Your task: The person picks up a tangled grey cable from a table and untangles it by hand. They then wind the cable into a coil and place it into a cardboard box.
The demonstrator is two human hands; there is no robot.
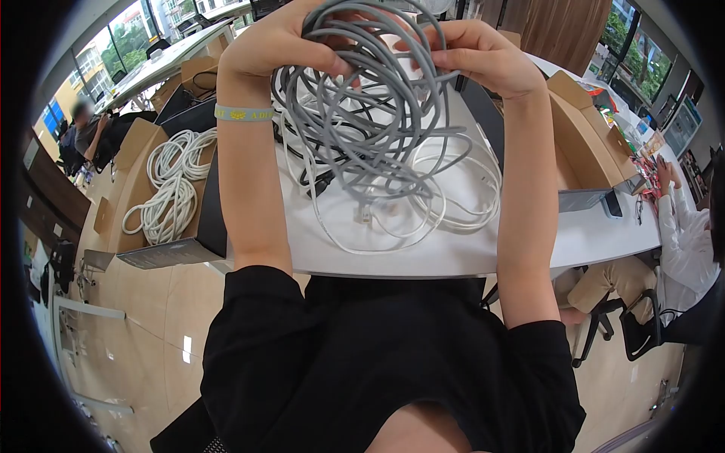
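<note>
A big loose tangle of grey cable (370,113) hangs in front of me above the white table. My left hand (302,45) is wrapped round its upper left side, thumb across the loops, with some fingers hidden behind them. At the upper right, my right hand (479,57) pinches strands of the same cable between thumb and fingers. Under the tangle, a white cable (461,223) lies in wide loops on the table, with a clear plug end (366,214) showing. Black cable (321,183) lies partly hidden beneath the grey loops.
An open cardboard box (200,238) at left holds coiled white cables (170,185). Another open box (593,143) stands at right, with a phone (612,204) beside it on the white table (340,260). One person (683,249) sits at right; another (94,132) sits farther off at left.
</note>
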